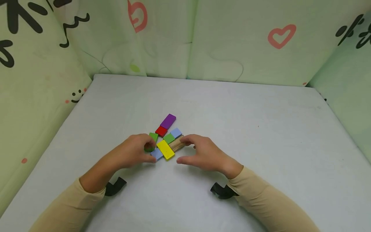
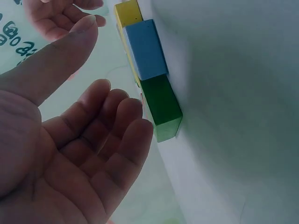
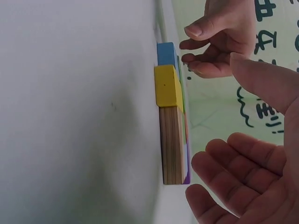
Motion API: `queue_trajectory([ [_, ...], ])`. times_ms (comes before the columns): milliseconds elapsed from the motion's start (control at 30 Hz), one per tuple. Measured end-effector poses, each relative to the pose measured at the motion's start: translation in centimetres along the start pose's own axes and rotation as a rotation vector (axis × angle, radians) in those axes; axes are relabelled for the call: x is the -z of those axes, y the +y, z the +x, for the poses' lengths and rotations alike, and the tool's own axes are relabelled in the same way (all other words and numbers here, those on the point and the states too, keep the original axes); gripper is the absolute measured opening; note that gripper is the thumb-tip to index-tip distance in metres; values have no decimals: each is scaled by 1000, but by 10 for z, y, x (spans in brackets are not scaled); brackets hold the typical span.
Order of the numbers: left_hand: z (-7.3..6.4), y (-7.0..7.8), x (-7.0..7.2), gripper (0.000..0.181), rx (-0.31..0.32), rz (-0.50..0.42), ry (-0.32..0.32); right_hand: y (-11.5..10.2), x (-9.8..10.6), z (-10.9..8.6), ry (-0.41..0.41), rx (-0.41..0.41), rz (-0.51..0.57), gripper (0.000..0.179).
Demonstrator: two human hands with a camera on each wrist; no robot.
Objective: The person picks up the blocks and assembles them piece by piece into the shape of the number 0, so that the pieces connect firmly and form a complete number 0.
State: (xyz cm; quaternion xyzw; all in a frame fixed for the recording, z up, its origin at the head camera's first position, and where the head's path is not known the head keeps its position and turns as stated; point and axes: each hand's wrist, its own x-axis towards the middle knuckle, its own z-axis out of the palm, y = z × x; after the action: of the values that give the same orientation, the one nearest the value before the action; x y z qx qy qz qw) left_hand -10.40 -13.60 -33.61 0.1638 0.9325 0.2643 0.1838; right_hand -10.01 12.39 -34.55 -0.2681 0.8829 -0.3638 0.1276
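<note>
Small coloured blocks lie together in a flat cluster on the table. A yellow block [image 1: 165,150] sits in front, with a blue block [image 1: 157,154] and a green block [image 2: 161,100] on its left. To its right is a striped wooden block [image 1: 176,144]; behind that come another green block [image 1: 169,138] and a light blue block [image 1: 176,132]. Red [image 1: 161,131] and purple [image 1: 168,121] blocks stretch away at the back. My left hand [image 1: 134,151], fingers loosely bent, hovers beside the left green and blue blocks, holding nothing. Empty too, my right hand [image 1: 204,153] is close beside the wooden block's end.
The white tabletop [image 1: 261,138] spreads around the blocks. Pale green printed curtains [image 1: 226,42] enclose its back and sides. Black wrist mounts [image 1: 116,187] stick out below both forearms.
</note>
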Motion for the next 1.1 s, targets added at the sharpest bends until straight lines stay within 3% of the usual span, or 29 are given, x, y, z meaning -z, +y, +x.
queue_trajectory([
  [400, 1, -4, 0, 34, -17, 14, -13, -5, -13, 9, -61, 63, 26, 45],
  [867, 7, -4, 1, 38, -13, 63, 4, -7, -18, 18, -76, -2, -46, 52],
  [1100, 9, -3, 1, 44, -20, 70, -12, -7, -22, 24, -49, 28, -31, 50],
])
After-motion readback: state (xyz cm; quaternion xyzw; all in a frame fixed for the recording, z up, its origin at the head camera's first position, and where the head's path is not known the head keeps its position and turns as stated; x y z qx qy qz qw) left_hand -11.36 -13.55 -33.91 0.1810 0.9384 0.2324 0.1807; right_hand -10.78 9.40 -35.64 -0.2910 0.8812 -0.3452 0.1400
